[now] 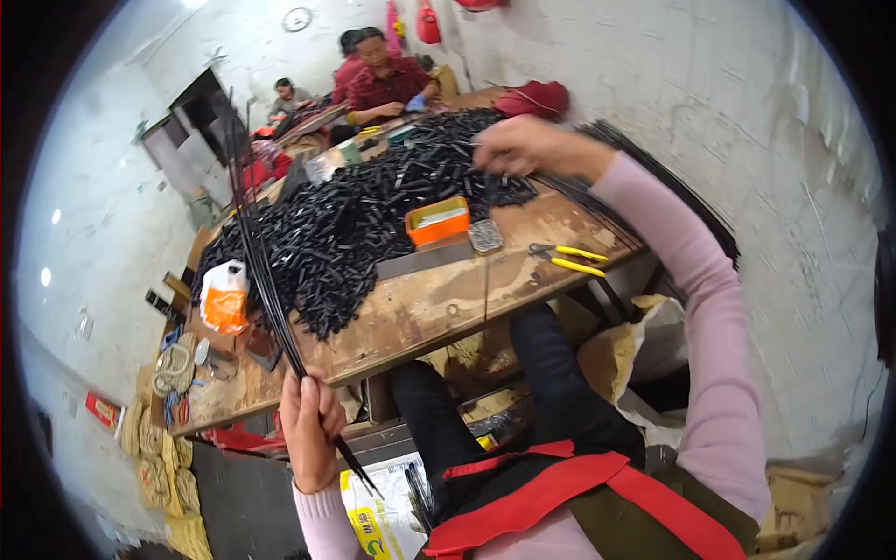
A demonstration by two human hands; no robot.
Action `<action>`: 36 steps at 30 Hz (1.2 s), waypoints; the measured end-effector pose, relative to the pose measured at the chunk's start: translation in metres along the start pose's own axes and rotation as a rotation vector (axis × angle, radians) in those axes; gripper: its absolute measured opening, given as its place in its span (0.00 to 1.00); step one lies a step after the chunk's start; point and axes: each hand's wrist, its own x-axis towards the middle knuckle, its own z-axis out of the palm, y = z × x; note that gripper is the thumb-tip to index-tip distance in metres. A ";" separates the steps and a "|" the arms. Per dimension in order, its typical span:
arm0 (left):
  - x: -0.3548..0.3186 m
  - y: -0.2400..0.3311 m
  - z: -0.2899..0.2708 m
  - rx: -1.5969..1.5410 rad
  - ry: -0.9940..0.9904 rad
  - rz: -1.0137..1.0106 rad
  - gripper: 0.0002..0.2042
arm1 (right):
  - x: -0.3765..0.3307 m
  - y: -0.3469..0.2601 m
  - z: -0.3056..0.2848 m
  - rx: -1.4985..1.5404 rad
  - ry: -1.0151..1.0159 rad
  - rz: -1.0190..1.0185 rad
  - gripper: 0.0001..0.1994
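My left hand is closed around a bundle of long thin dark rods, held at a slant in front of the table. The rods reach far up past the table's left side, and their short lower ends stick out below my fist. Over the right part of a big heap of short black pieces, my right hand hovers with its fingers curled together. It is slightly blurred, and whatever is between those fingers cannot be made out. Closest below it on the table are an orange box and a small square tin.
Yellow-handled pliers lie near the wooden table's front edge, right of a flat metal strip. More long dark rods lie at the right. A white-and-orange bag and a glass jar stand left. Other people sit beyond.
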 end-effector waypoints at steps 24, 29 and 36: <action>0.036 -0.040 0.104 -0.118 -0.265 -0.296 0.11 | -0.063 0.241 -0.222 -1.115 1.042 0.014 0.07; 0.044 -0.046 0.115 -0.092 -0.269 -0.318 0.08 | -0.048 0.273 -0.279 -1.677 0.913 0.137 0.07; 0.052 -0.044 0.126 -0.061 -0.233 -0.349 0.08 | 0.018 0.160 -0.234 -1.117 0.916 -0.336 0.10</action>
